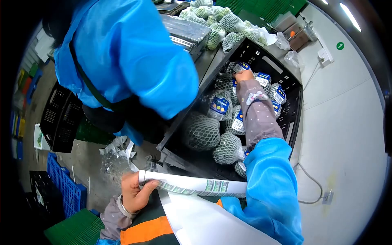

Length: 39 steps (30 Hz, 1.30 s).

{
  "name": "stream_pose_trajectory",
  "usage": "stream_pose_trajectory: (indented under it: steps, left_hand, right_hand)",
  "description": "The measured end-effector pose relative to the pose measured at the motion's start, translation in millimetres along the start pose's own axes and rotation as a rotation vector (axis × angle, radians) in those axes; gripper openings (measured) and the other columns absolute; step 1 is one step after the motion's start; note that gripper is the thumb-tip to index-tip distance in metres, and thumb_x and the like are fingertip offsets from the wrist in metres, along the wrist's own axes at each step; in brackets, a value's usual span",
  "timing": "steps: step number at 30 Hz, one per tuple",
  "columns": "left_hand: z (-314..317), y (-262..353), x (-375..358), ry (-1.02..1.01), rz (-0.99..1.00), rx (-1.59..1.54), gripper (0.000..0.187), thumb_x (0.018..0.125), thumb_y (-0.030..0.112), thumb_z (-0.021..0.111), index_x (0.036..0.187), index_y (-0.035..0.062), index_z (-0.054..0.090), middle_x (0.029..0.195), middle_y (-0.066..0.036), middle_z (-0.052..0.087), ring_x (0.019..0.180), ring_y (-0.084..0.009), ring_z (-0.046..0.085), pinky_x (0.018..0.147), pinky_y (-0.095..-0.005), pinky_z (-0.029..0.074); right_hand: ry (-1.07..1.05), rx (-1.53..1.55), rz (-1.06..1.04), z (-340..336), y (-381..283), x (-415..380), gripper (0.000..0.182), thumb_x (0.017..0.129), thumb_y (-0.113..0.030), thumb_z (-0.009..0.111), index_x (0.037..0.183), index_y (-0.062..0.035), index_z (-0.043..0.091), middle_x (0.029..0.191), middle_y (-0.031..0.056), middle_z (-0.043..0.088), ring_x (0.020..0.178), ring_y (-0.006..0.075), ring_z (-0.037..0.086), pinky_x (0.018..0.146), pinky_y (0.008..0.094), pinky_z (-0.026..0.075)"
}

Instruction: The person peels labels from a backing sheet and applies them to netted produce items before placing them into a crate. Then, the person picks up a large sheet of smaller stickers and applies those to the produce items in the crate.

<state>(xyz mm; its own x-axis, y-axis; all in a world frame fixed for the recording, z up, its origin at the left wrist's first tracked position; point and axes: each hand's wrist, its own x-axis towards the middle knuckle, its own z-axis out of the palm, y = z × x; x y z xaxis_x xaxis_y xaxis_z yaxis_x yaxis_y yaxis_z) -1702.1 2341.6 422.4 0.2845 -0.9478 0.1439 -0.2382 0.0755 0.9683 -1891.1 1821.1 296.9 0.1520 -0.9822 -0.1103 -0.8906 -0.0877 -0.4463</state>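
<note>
My left hand (138, 192) grips the end of a long strip of label stickers (216, 186), white with green printed labels, stretched across in front of me. My right hand (244, 76) reaches into the far part of a black plastic crate (290, 75), its fingers closed at a blue tag (242, 66) on a netted bundle. In the crate lie several round green fruits in white mesh nets, such as a large netted fruit (200, 132) at the near left. Many carry blue and white tags, like the tag (219, 106) left of my forearm. My right forearm hides some of them.
A co-worker in a blue smock (134, 53) stands close on the left. More netted fruits (230, 22) are piled behind the crate, near a metal machine (185, 32). A white wall (343, 134) runs along the right. Blue pallets (65, 185) and black crates (61, 114) stand on the floor.
</note>
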Motion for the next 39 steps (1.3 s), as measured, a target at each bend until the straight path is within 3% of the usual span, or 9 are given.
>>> stream_pose_trajectory:
  steps: [5, 8, 13, 15, 23, 26, 30, 34, 39]
  left_hand:
    - [1, 3, -3, 0.0, -0.023, -0.017, 0.012, 0.081, 0.005, 0.062, 0.086, -0.0049, 0.064, 0.069, -0.01, 0.065, 0.06, -0.0117, 0.062, 0.053, -0.0218, 0.044]
    - [2, 6, -2, -0.021, -0.04, -0.073, 0.012, 0.081, 0.004, 0.061, 0.088, -0.0052, 0.063, 0.072, -0.01, 0.066, 0.064, -0.0118, 0.063, 0.055, -0.0218, 0.045]
    - [8, 4, 6, -0.028, -0.025, -0.108, 0.014, 0.083, 0.002, 0.059, 0.094, -0.0062, 0.061, 0.079, -0.009, 0.066, 0.071, -0.0117, 0.062, 0.062, -0.0218, 0.047]
    - [11, 3, 7, -0.035, -0.001, -0.169, 0.014, 0.084, 0.002, 0.059, 0.095, -0.0061, 0.06, 0.081, -0.009, 0.066, 0.073, -0.0109, 0.061, 0.064, -0.0219, 0.047]
    - [17, -4, 9, -0.145, -0.09, -0.311, 0.019, 0.083, 0.008, 0.064, 0.097, -0.0046, 0.061, 0.085, -0.009, 0.066, 0.073, -0.0116, 0.061, 0.066, -0.023, 0.049]
    - [21, -5, 5, -0.084, -0.147, -0.403, 0.018, 0.082, 0.006, 0.064, 0.096, -0.0052, 0.062, 0.085, -0.01, 0.066, 0.073, -0.0117, 0.061, 0.066, -0.0227, 0.049]
    - [20, -8, 2, -0.031, -0.119, -0.391, 0.017, 0.082, 0.003, 0.064, 0.096, -0.0054, 0.062, 0.086, -0.011, 0.067, 0.076, -0.0126, 0.062, 0.067, -0.023, 0.049]
    - [19, -7, -1, -0.03, -0.053, -0.377, 0.017, 0.082, 0.004, 0.064, 0.097, -0.0053, 0.062, 0.086, -0.011, 0.067, 0.076, -0.0125, 0.062, 0.066, -0.0231, 0.049]
    - [21, -9, -4, -0.032, -0.098, -0.377, 0.018, 0.082, 0.004, 0.064, 0.097, -0.0052, 0.062, 0.087, -0.011, 0.067, 0.076, -0.0127, 0.062, 0.066, -0.0234, 0.049]
  right_hand:
    - [0.487, -0.027, -0.185, -23, 1, -19, 0.031, 0.065, -0.009, 0.065, 0.096, -0.0121, 0.069, 0.087, 0.0113, 0.067, 0.079, 0.0229, 0.066, 0.07, 0.0332, 0.052]
    - [-0.068, 0.698, -0.182, -79, -41, -97, 0.02, 0.081, -0.016, 0.064, 0.099, -0.0074, 0.066, 0.077, -0.0006, 0.062, 0.064, 0.0093, 0.055, 0.052, 0.024, 0.046]
    - [-0.865, 0.508, -0.607, -151, -94, -305, 0.049, 0.082, -0.033, 0.063, 0.116, 0.0009, 0.055, 0.102, 0.0086, 0.061, 0.085, 0.0133, 0.058, 0.076, 0.0268, 0.045]
    - [-0.826, 0.282, -0.892, -142, -90, -354, 0.064, 0.072, -0.024, 0.075, 0.124, 0.0008, 0.047, 0.106, 0.0149, 0.061, 0.093, 0.0227, 0.061, 0.083, 0.0317, 0.046]
    - [-0.475, 0.542, -0.581, -124, -72, -412, 0.024, 0.074, -0.008, 0.069, 0.096, -0.0017, 0.063, 0.083, 0.0115, 0.066, 0.07, 0.0221, 0.064, 0.063, 0.0272, 0.05]
    - [-0.1, 0.348, -0.76, -121, -63, -426, 0.017, 0.073, -0.009, 0.069, 0.089, -0.0036, 0.065, 0.079, 0.0093, 0.065, 0.067, 0.021, 0.063, 0.061, 0.0274, 0.05]
    - [-0.074, 0.302, -1.009, -127, -60, -426, 0.014, 0.07, -0.009, 0.073, 0.079, -0.0045, 0.063, 0.094, 0.0099, 0.063, 0.077, 0.0258, 0.061, 0.067, 0.0303, 0.049]
    - [-0.183, 0.702, -0.575, -128, -56, -429, 0.034, 0.068, -0.003, 0.073, 0.099, -0.0018, 0.058, 0.099, 0.0123, 0.062, 0.087, 0.0245, 0.063, 0.078, 0.0303, 0.049]
    - [0.057, 0.336, -0.882, -127, -55, -429, 0.034, 0.069, 0.001, 0.07, 0.102, -0.0012, 0.059, 0.085, 0.0112, 0.063, 0.075, 0.0245, 0.064, 0.061, 0.0303, 0.052]
